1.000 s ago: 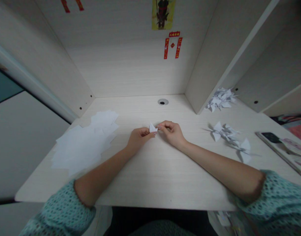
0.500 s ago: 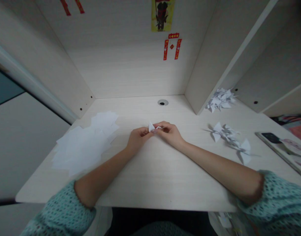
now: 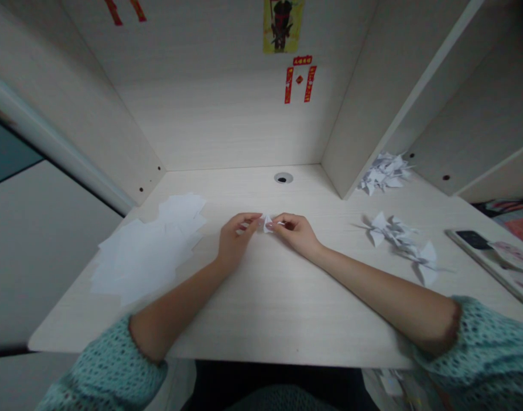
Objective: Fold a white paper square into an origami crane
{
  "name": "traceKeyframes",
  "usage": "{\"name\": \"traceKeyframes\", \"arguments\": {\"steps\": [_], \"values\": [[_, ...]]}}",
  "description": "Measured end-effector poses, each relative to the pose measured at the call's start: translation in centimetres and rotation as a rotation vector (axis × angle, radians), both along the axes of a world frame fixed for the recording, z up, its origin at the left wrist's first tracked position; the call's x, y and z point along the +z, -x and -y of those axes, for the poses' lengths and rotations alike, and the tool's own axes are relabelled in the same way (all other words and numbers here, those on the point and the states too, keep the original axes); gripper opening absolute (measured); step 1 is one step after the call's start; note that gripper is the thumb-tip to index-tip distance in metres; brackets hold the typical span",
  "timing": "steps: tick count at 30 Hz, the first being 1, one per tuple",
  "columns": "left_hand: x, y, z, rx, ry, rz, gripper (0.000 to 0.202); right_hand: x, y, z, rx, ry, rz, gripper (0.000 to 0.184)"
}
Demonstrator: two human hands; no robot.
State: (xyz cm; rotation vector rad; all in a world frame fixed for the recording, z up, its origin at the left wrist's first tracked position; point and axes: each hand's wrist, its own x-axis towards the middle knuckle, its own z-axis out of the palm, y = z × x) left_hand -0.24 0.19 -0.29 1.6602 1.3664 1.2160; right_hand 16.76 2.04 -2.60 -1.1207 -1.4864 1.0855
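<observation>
A small white piece of origami paper, folded to a point at the top, is held just above the middle of the desk. My right hand pinches its right side between thumb and index finger. At the paper's left edge, the thumb and fingertips of my left hand close on it. Finer folds are too small to make out, and fingertips cover part of the paper. To the right lie several folded paper cranes with spread wings and thin points.
White paper sheets lie loosely spread at the left. A heap of folded paper pieces sits beyond the upright panel. A phone rests at the right. A round cable hole is near the back wall.
My left hand has shifted slightly left and its fingers have straightened toward the paper's edge. The paper's peak looks lower and turned. My right hand stays nearly in place.
</observation>
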Motion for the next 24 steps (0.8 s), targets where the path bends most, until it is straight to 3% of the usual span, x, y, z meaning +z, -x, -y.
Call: {"name": "traceKeyframes", "arguments": {"steps": [15, 24], "values": [[-0.43, 0.02, -0.20, 0.019, 0.013, 0.145, 0.026, -0.19, 0.11, 0.38, 0.116, -0.063, 0.067, 0.033], [-0.29, -0.11, -0.15, 0.010, 0.038, 0.165, 0.024, -0.37, 0.07, 0.35, 0.058, -0.059, 0.115, 0.036]]}}
